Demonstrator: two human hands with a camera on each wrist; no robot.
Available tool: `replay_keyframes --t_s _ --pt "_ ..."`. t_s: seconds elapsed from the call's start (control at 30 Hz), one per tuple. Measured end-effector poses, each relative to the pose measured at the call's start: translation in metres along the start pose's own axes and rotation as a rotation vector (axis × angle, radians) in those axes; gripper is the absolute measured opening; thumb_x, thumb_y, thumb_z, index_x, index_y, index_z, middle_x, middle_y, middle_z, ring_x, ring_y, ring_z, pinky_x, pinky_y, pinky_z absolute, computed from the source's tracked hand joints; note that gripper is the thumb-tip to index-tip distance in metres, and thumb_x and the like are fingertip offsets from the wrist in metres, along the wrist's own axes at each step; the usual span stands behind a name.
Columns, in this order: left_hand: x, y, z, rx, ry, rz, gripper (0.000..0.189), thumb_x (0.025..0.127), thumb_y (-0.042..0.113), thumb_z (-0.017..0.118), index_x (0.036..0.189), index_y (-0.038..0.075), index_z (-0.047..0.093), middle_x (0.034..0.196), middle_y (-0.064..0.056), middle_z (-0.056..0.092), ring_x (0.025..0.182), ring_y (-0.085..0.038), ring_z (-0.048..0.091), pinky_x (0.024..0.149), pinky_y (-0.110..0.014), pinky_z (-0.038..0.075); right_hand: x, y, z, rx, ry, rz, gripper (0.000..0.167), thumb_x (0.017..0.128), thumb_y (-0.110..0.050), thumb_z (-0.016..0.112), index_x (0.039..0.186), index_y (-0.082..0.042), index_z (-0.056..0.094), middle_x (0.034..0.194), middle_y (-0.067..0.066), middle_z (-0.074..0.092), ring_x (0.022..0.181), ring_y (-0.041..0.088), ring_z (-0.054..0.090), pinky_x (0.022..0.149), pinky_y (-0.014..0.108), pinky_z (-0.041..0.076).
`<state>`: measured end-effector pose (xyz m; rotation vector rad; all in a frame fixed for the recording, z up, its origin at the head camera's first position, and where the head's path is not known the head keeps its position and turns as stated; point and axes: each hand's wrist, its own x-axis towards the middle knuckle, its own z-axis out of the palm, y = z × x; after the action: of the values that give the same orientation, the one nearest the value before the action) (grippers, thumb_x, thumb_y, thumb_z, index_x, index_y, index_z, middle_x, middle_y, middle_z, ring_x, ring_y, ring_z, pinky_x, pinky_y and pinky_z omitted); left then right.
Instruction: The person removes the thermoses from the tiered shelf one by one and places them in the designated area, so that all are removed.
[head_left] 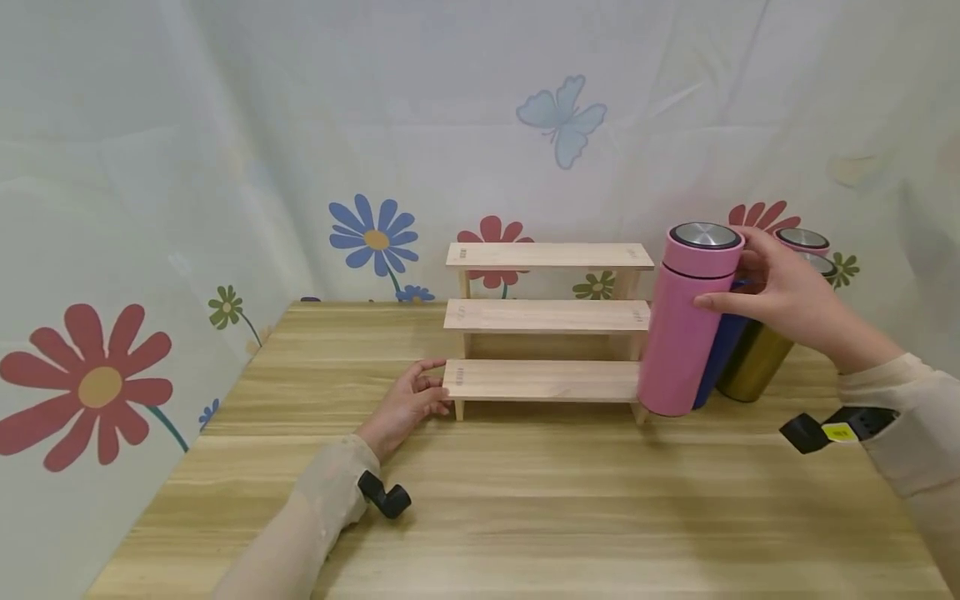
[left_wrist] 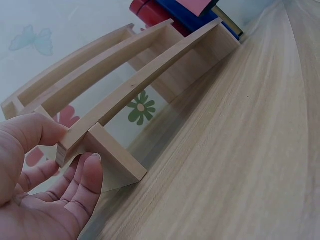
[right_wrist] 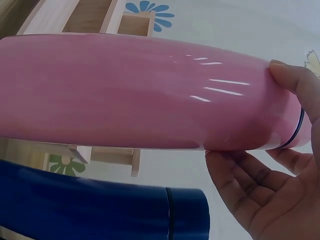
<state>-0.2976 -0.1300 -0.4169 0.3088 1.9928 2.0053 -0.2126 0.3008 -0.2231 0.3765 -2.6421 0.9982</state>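
A three-step wooden display stand (head_left: 540, 380) is on the table, its left end held by my left hand (head_left: 405, 404). In the left wrist view the thumb lies on the lowest step's board (left_wrist: 125, 92) and the fingers curl beneath its end. My right hand (head_left: 787, 287) grips a pink thermos (head_left: 682, 342) near its top, thumb on the near side and fingers round the far side. The thermos leans slightly and overlaps the stand's right end in the head view. Its steel-topped lid (head_left: 705, 236) is on. All three steps carry nothing.
Behind the pink thermos are a blue thermos (right_wrist: 100, 207), a gold thermos (head_left: 753, 362) and another with a pinkish lid (head_left: 802, 240). The wood-grain table (head_left: 525, 500) reaches back to a flowered cloth backdrop (head_left: 225, 150).
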Motion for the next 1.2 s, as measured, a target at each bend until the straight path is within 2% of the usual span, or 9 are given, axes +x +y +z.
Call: replay_keyframes --t_s 0.2,0.47,0.73,0.97,1.2 --pt "0.0 0.002 0.0 -0.002 0.001 -0.003 0.057 0.093 -0.005 0.049 0.146 0.006 0.031 0.108 -0.009 0.051 0.081 -0.014 0.059 0.073 -0.023 0.053 -0.009 0.011 -0.007 -0.026 0.032 0.023 0.07 0.08 -0.013 0.076 0.139 -0.012 0.039 0.094 -0.035 0.055 0.083 -0.013 0.057 0.069 0.003 0.045" --pt "0.001 0.002 0.0 0.002 0.007 -0.001 0.057 0.093 -0.005 0.049 0.146 0.006 0.031 0.109 -0.01 0.051 0.081 -0.014 0.06 0.073 -0.023 0.054 -0.019 0.024 -0.014 0.008 0.04 0.035 0.06 0.083 -0.008 0.073 0.13 -0.026 0.041 0.096 -0.032 0.058 0.085 -0.012 0.058 0.07 0.004 0.046" --pt "0.002 0.001 0.0 -0.003 0.008 0.001 0.057 0.093 -0.005 0.049 0.146 0.006 0.032 0.108 -0.01 0.052 0.081 -0.014 0.059 0.073 -0.023 0.054 -0.033 0.042 -0.019 -0.028 0.063 0.067 0.07 0.083 -0.008 0.073 0.141 -0.012 0.034 0.093 -0.036 0.053 0.082 -0.016 0.055 0.066 0.004 0.045" --pt "0.001 0.002 0.0 -0.005 0.01 -0.004 0.057 0.092 -0.005 0.049 0.146 0.007 0.032 0.108 -0.01 0.052 0.081 -0.014 0.059 0.073 -0.023 0.054 -0.045 0.058 -0.024 -0.011 0.081 0.055 0.067 0.082 -0.003 0.072 0.137 -0.021 0.039 0.093 -0.033 0.056 0.081 -0.013 0.056 0.065 0.005 0.046" --pt "0.0 0.001 0.0 -0.002 0.006 -0.006 0.058 0.092 -0.004 0.049 0.146 0.007 0.031 0.109 -0.01 0.052 0.081 -0.014 0.059 0.073 -0.023 0.054 -0.057 0.077 -0.026 -0.044 0.092 0.101 0.063 0.084 -0.01 0.072 0.136 -0.022 0.038 0.091 -0.035 0.054 0.08 -0.015 0.054 0.063 0.006 0.045"
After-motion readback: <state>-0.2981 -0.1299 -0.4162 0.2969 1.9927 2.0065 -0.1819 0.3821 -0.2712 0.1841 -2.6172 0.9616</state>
